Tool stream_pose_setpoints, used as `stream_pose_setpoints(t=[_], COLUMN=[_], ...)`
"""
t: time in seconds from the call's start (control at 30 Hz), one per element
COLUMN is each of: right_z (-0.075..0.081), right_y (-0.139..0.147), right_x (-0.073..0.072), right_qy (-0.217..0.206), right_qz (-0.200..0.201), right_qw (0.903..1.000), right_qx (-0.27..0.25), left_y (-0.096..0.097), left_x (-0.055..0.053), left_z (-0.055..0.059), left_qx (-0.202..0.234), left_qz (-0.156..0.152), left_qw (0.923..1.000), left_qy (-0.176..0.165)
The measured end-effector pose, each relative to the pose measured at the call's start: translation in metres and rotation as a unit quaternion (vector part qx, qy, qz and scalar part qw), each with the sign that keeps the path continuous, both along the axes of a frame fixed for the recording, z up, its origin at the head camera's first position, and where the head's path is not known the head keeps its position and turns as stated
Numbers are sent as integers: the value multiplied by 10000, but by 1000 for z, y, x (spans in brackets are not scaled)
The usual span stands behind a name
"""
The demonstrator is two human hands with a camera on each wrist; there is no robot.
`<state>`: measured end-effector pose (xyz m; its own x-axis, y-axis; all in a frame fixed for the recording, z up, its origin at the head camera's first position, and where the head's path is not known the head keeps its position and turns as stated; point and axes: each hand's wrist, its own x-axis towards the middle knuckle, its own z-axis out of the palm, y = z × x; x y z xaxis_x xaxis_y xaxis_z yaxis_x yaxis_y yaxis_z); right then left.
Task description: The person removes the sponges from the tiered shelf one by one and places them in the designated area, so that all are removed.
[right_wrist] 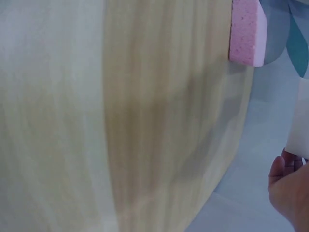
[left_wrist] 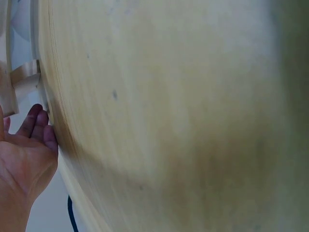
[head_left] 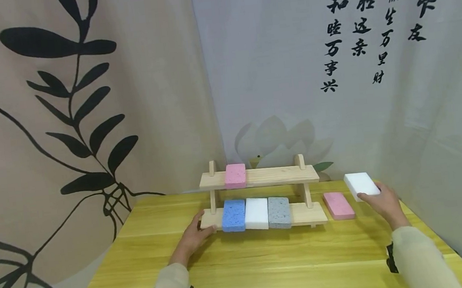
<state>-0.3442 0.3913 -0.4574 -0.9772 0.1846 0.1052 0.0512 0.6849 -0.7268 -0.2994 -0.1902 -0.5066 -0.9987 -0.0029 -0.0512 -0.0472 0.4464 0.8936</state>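
Note:
A two-tier wooden shelf (head_left: pixel 280 175) stands on the table. On its lower board sit a blue sponge (head_left: pixel 233 215), a white sponge (head_left: pixel 256 214) and a grey sponge (head_left: pixel 279 212) side by side; a pink sponge (head_left: pixel 235 176) is on the upper board. My left hand (head_left: pixel 192 236) grips the left end of the lower board, thumb in front. To the right of the shelf, my right hand (head_left: pixel 385 203) pinches a second white sponge (head_left: pixel 360 184) by its near right edge, raised above the table. Another pink sponge (head_left: pixel 339 206) lies between it and the shelf.
The yellow wood-grain table (head_left: pixel 276 269) reaches back to a printed cloth (head_left: pixel 160 100) with dark leaves and writing. On the right, more pale cloth (head_left: pixel 455 178) hangs along the table's edge.

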Motion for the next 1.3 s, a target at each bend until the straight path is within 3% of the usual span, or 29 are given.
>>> stream_pose_setpoints(t=[0.57, 1.0, 1.3], right_z=[-33, -34, -33], right_y=[12, 7, 5], right_x=[-3, -1, 1], right_qy=[-535, -736, -1157], right_qz=[-1, 14, 383], right_qw=[9986, 9970, 9924], right_qx=[17, 258, 192], left_y=[3, 2, 2], left_x=[3, 1, 1], left_z=[3, 2, 2], left_qx=[-97, -149, -159], left_qz=[38, 79, 70], left_qw=[9999, 9998, 9998], left_qy=[8, 38, 17])
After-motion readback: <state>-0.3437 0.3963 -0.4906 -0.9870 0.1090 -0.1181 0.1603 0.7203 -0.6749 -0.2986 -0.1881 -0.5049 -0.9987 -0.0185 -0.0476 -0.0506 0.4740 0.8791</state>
